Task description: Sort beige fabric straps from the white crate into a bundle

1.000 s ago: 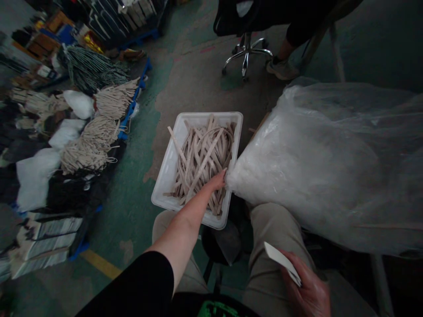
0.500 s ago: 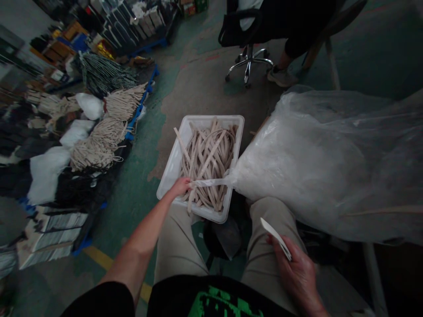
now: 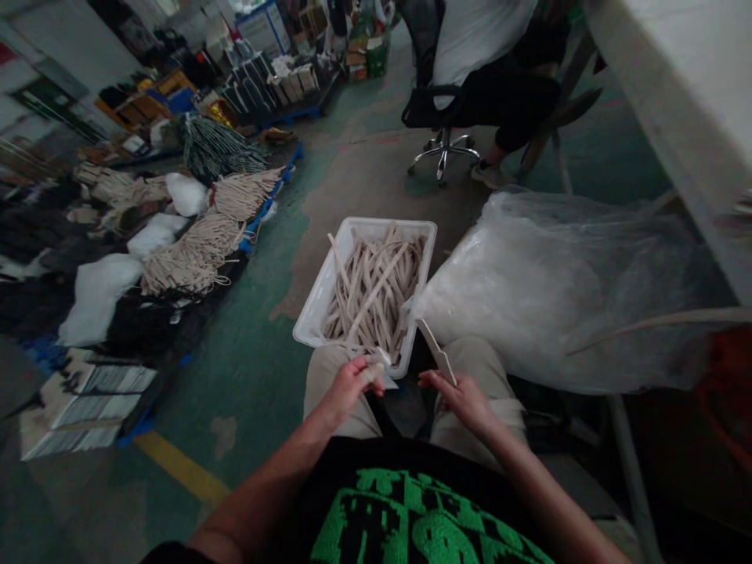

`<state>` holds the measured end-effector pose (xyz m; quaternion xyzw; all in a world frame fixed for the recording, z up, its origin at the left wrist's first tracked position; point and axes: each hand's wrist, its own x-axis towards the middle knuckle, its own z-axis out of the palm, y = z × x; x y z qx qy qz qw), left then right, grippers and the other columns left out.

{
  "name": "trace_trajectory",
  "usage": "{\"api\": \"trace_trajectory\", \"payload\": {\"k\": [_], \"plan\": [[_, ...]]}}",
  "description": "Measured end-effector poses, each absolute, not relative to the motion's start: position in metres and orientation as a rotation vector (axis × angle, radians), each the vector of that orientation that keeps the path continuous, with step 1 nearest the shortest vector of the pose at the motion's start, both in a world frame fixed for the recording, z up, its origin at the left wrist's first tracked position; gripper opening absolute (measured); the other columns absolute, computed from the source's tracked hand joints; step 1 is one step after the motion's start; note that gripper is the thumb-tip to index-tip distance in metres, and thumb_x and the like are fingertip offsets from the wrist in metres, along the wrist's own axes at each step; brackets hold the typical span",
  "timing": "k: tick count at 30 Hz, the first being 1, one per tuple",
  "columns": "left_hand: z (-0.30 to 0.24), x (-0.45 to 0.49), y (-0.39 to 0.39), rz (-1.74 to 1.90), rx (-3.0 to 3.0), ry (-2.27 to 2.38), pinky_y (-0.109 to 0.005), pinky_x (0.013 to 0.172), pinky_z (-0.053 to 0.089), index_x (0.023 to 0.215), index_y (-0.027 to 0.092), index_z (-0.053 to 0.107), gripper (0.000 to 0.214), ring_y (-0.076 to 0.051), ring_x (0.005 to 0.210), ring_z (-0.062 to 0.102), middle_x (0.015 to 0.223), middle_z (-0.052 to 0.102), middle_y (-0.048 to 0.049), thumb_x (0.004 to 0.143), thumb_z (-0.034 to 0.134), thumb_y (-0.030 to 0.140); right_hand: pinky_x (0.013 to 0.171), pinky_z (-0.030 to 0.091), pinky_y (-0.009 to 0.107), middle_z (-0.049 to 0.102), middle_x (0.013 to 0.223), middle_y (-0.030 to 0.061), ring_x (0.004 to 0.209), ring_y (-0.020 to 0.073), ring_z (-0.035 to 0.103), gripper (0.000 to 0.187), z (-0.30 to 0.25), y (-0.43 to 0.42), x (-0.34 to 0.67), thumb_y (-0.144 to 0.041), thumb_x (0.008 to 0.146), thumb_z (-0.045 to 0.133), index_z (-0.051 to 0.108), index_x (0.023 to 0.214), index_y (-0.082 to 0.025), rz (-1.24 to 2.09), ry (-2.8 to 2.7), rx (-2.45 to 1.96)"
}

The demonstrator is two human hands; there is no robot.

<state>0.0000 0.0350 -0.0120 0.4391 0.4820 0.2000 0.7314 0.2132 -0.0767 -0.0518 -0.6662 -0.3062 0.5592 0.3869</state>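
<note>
My left hand (image 3: pixel 353 381) is closed on a crumpled piece of clear plastic film (image 3: pixel 383 374), perhaps a small bag, over the front edge of the white plastic bin (image 3: pixel 320 301). Flat beige straps (image 3: pixel 376 290) lie tangled in that bin. Above my right thigh, my right hand (image 3: pixel 461 395) grips a pale flat strip (image 3: pixel 435 351) that sticks up toward the bin; its lower end is hidden in the fingers. Just beyond is a large clear plastic bag (image 3: pixel 529 290) with whitish filling, its tip touching the bin's right side.
A pallet at left carries bundles of beige cords (image 3: pixel 191 254) and white sacks (image 3: pixel 97 298). Ahead, a person sits on a wheeled office chair (image 3: pixel 438 110). A pale tabletop (image 3: pixel 693 102) juts in at upper right, with a table leg (image 3: pixel 631 462) below.
My left hand has come back from the big bag toward my lap, with plastic film in it. My right hand has moved up and left with the strip. The view has tilted up.
</note>
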Motion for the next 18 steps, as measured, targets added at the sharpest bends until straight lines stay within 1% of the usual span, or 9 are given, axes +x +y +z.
{"api": "trace_trajectory", "payload": {"k": [3, 5, 8, 10, 12, 14, 16, 18], "plan": [[-0.008, 0.021, -0.003, 0.295, 1.011, 0.91, -0.026, 0.064, 0.049, 0.083, 0.014, 0.068, 0.037, -0.012, 0.056, 0.058, 0.062, 0.065, -0.0002, 0.074, 0.077, 0.049, 0.047, 0.045, 0.028, 0.064, 0.054, 0.005, 0.048, 0.0151, 0.053, 0.067, -0.036, -0.062, 0.189, -0.079, 0.076, 0.054, 0.072, 0.072, -0.014, 1.645, -0.702, -1.425], [-0.002, 0.025, -0.015, 0.269, 1.02, 0.859, -0.027, 0.066, 0.049, 0.079, 0.014, 0.067, 0.038, -0.012, 0.056, 0.059, 0.062, 0.065, -0.0005, 0.072, 0.078, 0.05, 0.046, 0.043, 0.027, 0.059, 0.049, 0.0026, 0.045, 0.0132, 0.051, 0.064, -0.028, -0.056, 0.18, -0.077, 0.074, 0.06, 0.07, 0.071, -0.013, 1.655, -0.647, -1.342], [0.007, 0.025, -0.024, 0.256, 1.017, 0.838, -0.028, 0.069, 0.049, 0.082, 0.014, 0.068, 0.04, -0.013, 0.06, 0.061, 0.066, 0.068, -0.0016, 0.069, 0.081, 0.05, 0.045, 0.041, 0.025, 0.063, 0.057, 0.0021, 0.048, 0.0123, 0.051, 0.052, -0.017, -0.051, 0.182, -0.065, 0.065, 0.073, 0.07, 0.073, -0.014, 1.439, -0.63, -1.441], [0.011, 0.022, -0.027, 0.236, 0.999, 0.854, -0.028, 0.071, 0.049, 0.085, 0.013, 0.07, 0.043, -0.013, 0.061, 0.061, 0.068, 0.069, -0.0021, 0.066, 0.083, 0.049, 0.045, 0.041, 0.024, 0.064, 0.06, 0.0018, 0.051, 0.0115, 0.051, 0.044, -0.009, -0.047, 0.19, -0.059, 0.062, 0.075, 0.069, 0.069, -0.015, 1.302, -0.644, -1.524], [0.011, 0.021, -0.029, 0.208, 0.983, 0.875, -0.028, 0.072, 0.048, 0.086, 0.013, 0.072, 0.045, -0.014, 0.062, 0.061, 0.068, 0.069, -0.0027, 0.064, 0.084, 0.05, 0.046, 0.043, 0.023, 0.065, 0.064, 0.0018, 0.054, 0.0116, 0.052, 0.038, -0.002, -0.042, 0.199, -0.054, 0.064, 0.074, 0.069, 0.068, -0.017, 1.22, -0.688, -1.567], [0.009, 0.019, -0.031, 0.185, 1.012, 0.879, -0.028, 0.075, 0.048, 0.081, 0.013, 0.073, 0.043, -0.015, 0.065, 0.062, 0.071, 0.07, -0.004, 0.066, 0.081, 0.053, 0.047, 0.045, 0.023, 0.065, 0.064, 0.0014, 0.055, 0.0116, 0.052, 0.031, 0.004, -0.038, 0.207, -0.049, 0.067, 0.072, 0.07, 0.068, -0.018, 1.139, -0.747, -1.602], [0.007, 0.018, -0.031, 0.154, 1.091, 0.858, -0.029, 0.078, 0.047, 0.075, 0.013, 0.073, 0.043, -0.016, 0.07, 0.062, 0.073, 0.071, -0.0051, 0.07, 0.077, 0.056, 0.046, 0.046, 0.022, 0.066, 0.064, 0.0013, 0.054, 0.0114, 0.052, 0.028, 0.01, -0.034, 0.211, -0.045, 0.071, 0.069, 0.071, 0.068, -0.018, 1.055, -0.807, -1.624], [0.006, 0.016, -0.029, 0.102, 1.194, 0.84, -0.028, 0.078, 0.045, 0.075, 0.014, 0.075, 0.043, -0.016, 0.073, 0.061, 0.075, 0.071, -0.0046, 0.071, 0.074, 0.056, 0.046, 0.046, 0.021, 0.066, 0.064, 0.001, 0.054, 0.011, 0.052, 0.027, 0.015, -0.031, 0.212, -0.043, 0.073, 0.067, 0.071, 0.069, -0.017, 0.996, -0.852, -1.626]]}}
